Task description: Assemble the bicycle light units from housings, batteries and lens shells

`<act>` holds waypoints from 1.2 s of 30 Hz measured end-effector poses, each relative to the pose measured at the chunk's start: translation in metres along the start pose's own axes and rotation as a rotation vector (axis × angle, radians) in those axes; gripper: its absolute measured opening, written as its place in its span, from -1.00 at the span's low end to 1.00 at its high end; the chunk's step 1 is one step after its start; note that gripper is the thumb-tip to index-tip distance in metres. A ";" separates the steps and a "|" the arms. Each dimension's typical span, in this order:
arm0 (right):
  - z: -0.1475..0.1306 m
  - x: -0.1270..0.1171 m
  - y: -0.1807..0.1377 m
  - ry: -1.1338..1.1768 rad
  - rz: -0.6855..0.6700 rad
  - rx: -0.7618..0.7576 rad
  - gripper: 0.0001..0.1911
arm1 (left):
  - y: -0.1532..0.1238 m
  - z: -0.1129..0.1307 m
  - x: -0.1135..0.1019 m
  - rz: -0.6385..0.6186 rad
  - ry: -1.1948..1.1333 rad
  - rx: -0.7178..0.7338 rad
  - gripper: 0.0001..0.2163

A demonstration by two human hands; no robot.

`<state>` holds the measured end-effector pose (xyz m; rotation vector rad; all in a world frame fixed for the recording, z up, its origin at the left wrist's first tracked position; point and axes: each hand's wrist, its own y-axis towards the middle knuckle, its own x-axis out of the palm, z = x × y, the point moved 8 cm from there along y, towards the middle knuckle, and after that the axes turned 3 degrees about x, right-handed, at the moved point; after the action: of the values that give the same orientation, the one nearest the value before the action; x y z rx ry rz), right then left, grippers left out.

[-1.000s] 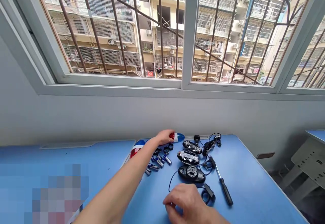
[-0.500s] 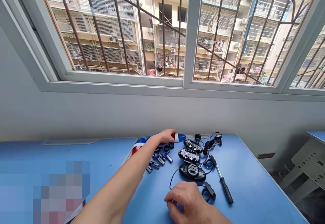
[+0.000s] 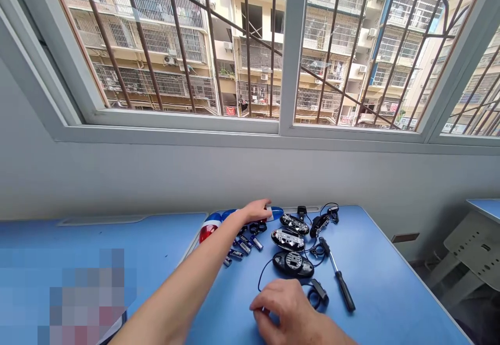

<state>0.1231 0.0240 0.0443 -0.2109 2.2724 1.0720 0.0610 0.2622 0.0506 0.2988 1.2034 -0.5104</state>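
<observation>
My left hand reaches to the far edge of the blue desk, over a red, white and blue lamp cover. Its fingers and thumb look apart above the cover; whether they touch it is hard to see. Near the front, my right hand is closed, thumb and index finger pinched. Anything between those fingertips is too small or hidden to name. Just beyond it lie a black oval lamp base and a black cable with a small box. Two opened bases with shiny inner parts lie farther back.
A screwdriver lies to the right, beside another black base. Several batteries, black clips and another coloured cover lie left of the bases. The wall and barred window stand behind the desk.
My left hand's fingers have loosened and spread at the lamp cover. My right hand keeps its pinch. The whole view has shifted slightly.
</observation>
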 end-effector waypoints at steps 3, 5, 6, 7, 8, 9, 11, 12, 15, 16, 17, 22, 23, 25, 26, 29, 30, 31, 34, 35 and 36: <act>-0.002 0.003 0.000 -0.016 -0.028 -0.002 -0.79 | -0.005 0.010 -0.011 0.126 0.032 0.043 -0.72; -0.004 0.005 0.000 -0.021 -0.048 -0.012 -0.81 | -0.013 0.023 -0.018 0.214 0.048 0.086 -0.75; -0.004 0.003 0.001 -0.018 -0.049 -0.021 -0.82 | -0.019 0.031 -0.019 0.247 0.050 0.112 -0.78; -0.005 0.000 0.003 -0.011 -0.042 -0.030 -0.82 | -0.025 0.039 -0.018 0.270 0.049 0.142 -0.79; -0.005 -0.006 0.005 -0.002 -0.026 -0.034 -0.83 | -0.033 0.048 -0.016 0.281 0.045 0.175 -0.78; -0.004 -0.014 0.007 0.005 -0.001 -0.029 -0.82 | -0.042 0.056 -0.012 0.281 0.040 0.210 -0.79; 0.004 -0.038 0.014 -0.008 0.057 0.051 -0.81 | -0.062 0.071 -0.004 0.277 0.028 0.268 -0.80; 0.011 -0.052 0.017 -0.025 0.094 0.119 -0.79 | -0.071 0.077 0.001 0.272 0.024 0.287 -0.81; 0.043 -0.096 0.019 -0.120 0.227 0.416 -0.73 | -0.096 0.086 0.011 0.258 0.018 0.302 -0.86; 0.054 -0.107 0.017 -0.161 0.248 0.525 -0.73 | -0.101 0.087 0.012 0.256 0.016 0.297 -0.87; 0.065 -0.112 0.015 -0.198 0.223 0.620 -0.75 | -0.106 0.087 0.013 0.256 0.014 0.288 -0.87; 0.082 -0.095 0.008 -0.302 -0.120 0.728 -0.83 | -0.119 0.086 0.015 0.250 -0.006 0.266 -0.85; 0.080 -0.090 0.008 -0.314 -0.174 0.707 -0.85 | -0.121 0.086 0.016 0.248 -0.012 0.271 -0.84; 0.077 -0.081 0.006 -0.339 -0.267 0.676 -0.82 | -0.127 0.087 0.019 0.257 -0.031 0.292 -0.84; 0.076 -0.077 0.006 -0.355 -0.308 0.665 -0.76 | -0.130 0.087 0.021 0.270 -0.047 0.308 -0.84; 0.075 -0.067 0.004 -0.421 -0.396 0.634 -0.60 | -0.139 0.086 0.026 0.314 -0.113 0.352 -0.81; 0.075 -0.064 0.004 -0.439 -0.407 0.623 -0.58 | -0.141 0.084 0.028 0.326 -0.135 0.356 -0.79; 0.075 -0.062 0.004 -0.451 -0.412 0.615 -0.58 | -0.144 0.082 0.030 0.334 -0.157 0.355 -0.77; 0.073 -0.058 0.007 -0.428 -0.397 0.595 -0.61 | -0.148 0.072 0.036 0.341 -0.245 0.316 -0.70; 0.072 -0.057 0.007 -0.402 -0.389 0.586 -0.61 | -0.149 0.068 0.038 0.334 -0.285 0.282 -0.69; 0.072 -0.057 0.008 -0.374 -0.379 0.578 -0.62 | -0.150 0.064 0.040 0.323 -0.332 0.238 -0.67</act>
<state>0.1985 0.0766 0.0479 -0.1724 1.9924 0.2154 0.0445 0.0957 0.0419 0.5777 0.7533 -0.4008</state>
